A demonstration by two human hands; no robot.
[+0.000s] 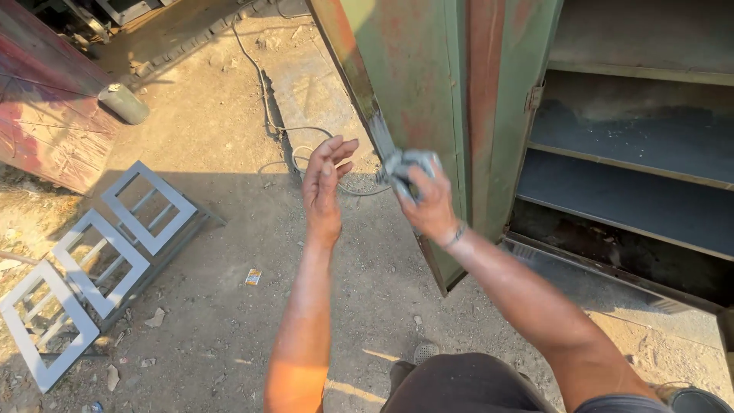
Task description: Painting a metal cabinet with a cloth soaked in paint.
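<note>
Head view, looking down over both forearms in an outdoor yard. Right hand (pixel 428 203) has its fingers closed around a crumpled grey rag (pixel 405 164), pressed against the edge of the open cabinet door (pixel 413 84). Door is green sheet metal, rust showing red through the paint. Left hand (pixel 323 183) is raised beside it, palm inward, fingers loosely spread, holding nothing and touching nothing.

Rag judged soft, light and limp: it bunches to whatever shape the grip gives it, so a full-fist hold around the wad suits it, as now. Looks paint-stained or damp, possibly a bit slick; cannot tell which. Door judged stiff and heavy, swinging on hinges; its edge is thin and may be sharp where it has rusted.

Cabinet (pixel 634 153) stands to the right, dark shelves bare. On the dirt ground (pixel 229 306) to the left lie grey-painted metal frames (pixel 99 260). A cable (pixel 267 115) trails past the door.
</note>
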